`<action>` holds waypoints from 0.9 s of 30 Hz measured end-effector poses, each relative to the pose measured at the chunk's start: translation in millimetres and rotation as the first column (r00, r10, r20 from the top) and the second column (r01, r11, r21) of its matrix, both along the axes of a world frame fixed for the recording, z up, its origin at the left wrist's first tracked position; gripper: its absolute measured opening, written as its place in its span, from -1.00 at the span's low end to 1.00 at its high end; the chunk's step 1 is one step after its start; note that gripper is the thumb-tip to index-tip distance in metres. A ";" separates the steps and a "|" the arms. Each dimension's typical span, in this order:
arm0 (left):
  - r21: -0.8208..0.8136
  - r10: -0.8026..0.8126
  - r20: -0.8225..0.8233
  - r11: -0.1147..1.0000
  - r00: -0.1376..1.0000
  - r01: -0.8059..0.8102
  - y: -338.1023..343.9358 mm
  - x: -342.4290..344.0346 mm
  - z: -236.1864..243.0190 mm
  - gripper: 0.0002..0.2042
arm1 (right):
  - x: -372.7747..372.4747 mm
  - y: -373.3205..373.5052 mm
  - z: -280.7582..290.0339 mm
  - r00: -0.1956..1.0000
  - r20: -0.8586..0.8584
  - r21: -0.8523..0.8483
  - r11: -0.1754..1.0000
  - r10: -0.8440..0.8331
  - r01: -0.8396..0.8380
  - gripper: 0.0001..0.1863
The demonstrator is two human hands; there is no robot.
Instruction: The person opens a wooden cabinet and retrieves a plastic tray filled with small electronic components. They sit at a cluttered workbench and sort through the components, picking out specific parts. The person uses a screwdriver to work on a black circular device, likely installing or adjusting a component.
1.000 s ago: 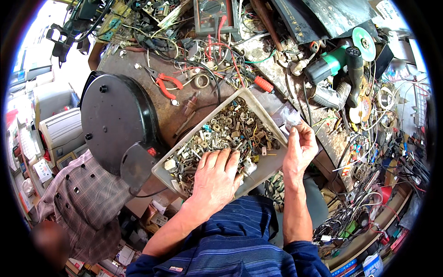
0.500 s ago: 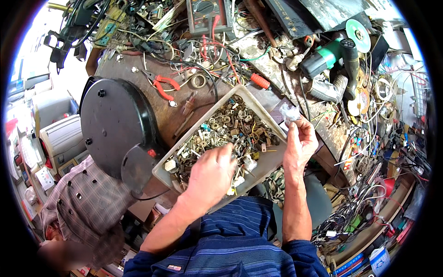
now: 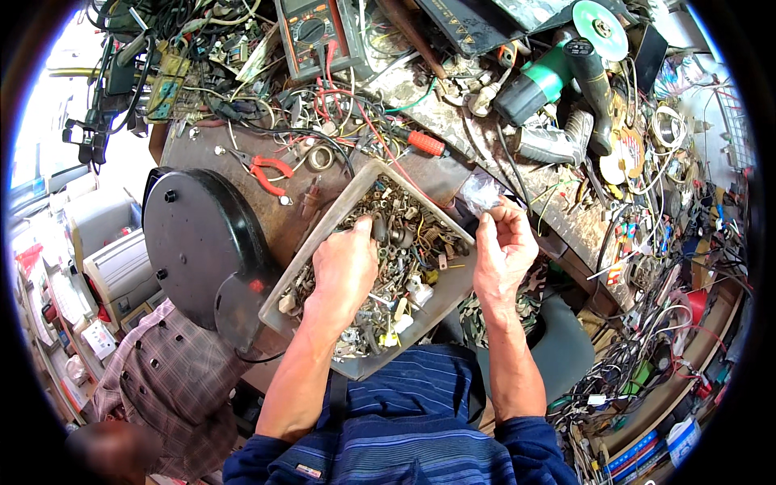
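Note:
A shallow grey tray (image 3: 279, 295), tilted in my view, holds a jumble of small metal and plastic parts (image 3: 404, 234). My left hand (image 3: 346, 263) is down in the tray's left half, its fingers curled among the parts. The fingertips are mostly hidden, so I cannot make out what they hold. By the tray's right corner, my right hand (image 3: 505, 250) pinches a small crumpled clear plastic bag (image 3: 480, 192) between thumb and fingers. White and yellow plastic pieces (image 3: 396, 323) lie at the tray's near end.
Left of the tray stands a round black casing (image 3: 206, 242). Beyond it lie red-handled pliers (image 3: 271, 171), a tape roll (image 3: 320, 158), a red screwdriver handle (image 3: 426, 143) and a multimeter (image 3: 317, 36). A green angle grinder (image 3: 550, 77) sits far right. Someone in a plaid garment (image 3: 174, 364) is at left.
My left hand has moved left and away from me within the tray. The right hand has shifted slightly left with the bag. The whole view has turned a little.

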State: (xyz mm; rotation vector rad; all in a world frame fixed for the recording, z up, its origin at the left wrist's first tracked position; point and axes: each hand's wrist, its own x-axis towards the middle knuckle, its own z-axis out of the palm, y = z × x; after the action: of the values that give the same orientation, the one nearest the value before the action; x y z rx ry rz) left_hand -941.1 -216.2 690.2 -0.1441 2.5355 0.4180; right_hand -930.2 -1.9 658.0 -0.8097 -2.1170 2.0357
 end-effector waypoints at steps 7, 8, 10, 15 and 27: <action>0.015 -0.011 -0.050 1.000 0.999 0.011 -4.6 7.9 18.0 -0.87 | -1.6 -0.3 0.5 1.000 0.021 -0.033 0.999 -0.004 0.004 -0.87; 0.043 0.000 -0.066 0.999 0.998 0.003 -7.3 12.3 18.1 -0.86 | -0.7 0.0 0.6 1.000 0.010 -0.027 1.000 -0.003 0.003 -0.87; 0.071 0.018 -0.083 0.997 0.996 -0.012 -11.6 19.4 22.0 -0.86 | -0.3 0.0 0.4 1.000 -0.007 -0.009 1.000 -0.002 0.002 -0.87; 0.072 0.010 -0.074 0.997 0.997 -0.004 -16.9 27.6 45.9 -0.91 | -1.9 -1.8 6.1 1.000 0.025 -0.043 0.999 -0.003 0.004 -0.86; 0.017 0.003 -0.133 1.000 0.991 -0.001 -15.7 20.2 20.3 -0.66 | -3.5 -2.3 6.6 1.000 -0.006 0.020 1.000 0.005 -0.005 -0.82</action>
State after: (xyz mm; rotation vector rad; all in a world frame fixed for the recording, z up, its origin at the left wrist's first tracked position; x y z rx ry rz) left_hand -920.9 -231.8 710.6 -0.1159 2.6626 0.4635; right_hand -933.7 -4.2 664.6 -0.7949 -2.1345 2.0139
